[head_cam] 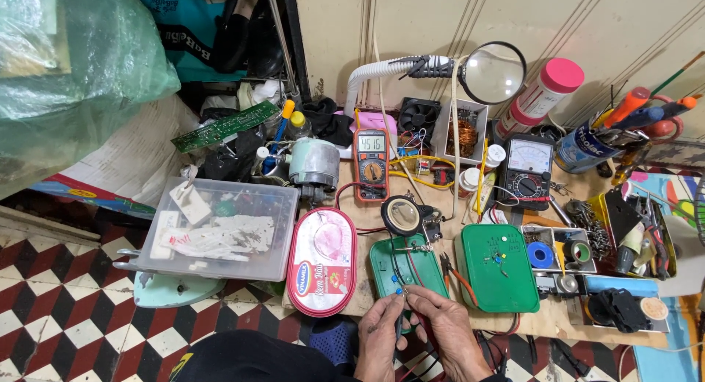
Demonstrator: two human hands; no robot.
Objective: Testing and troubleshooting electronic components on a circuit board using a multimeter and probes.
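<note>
A head-worn camera looks down on a crowded electronics repair tabletop set over a red, black and white checkered floor.

At the bottom centre, the person's two bare hands meet over the near edge of a small green circuit board. The left hand has its grip closed around a thin dark tool, pinched between thumb and fingers and held roughly upright; whether it is a probe or tweezers cannot be told. The right hand has its fingertips drawn together at the tool's tip, where a thin wire runs up across the board; whether they actually pinch the wire cannot be told. A tiny blue component sits on the board just above the fingertips.

Just right of that board lies a larger green rounded board, with orange-handled pliers between the two. Just left lies an oval red and pink tin, and beyond it a clear plastic storage box holding white parts.

Farther back stand an orange digital multimeter with a lit display and a black analogue multimeter. A magnifying glass on a white flexible arm hangs above them. A roll of tape lies just behind the small board.
</note>
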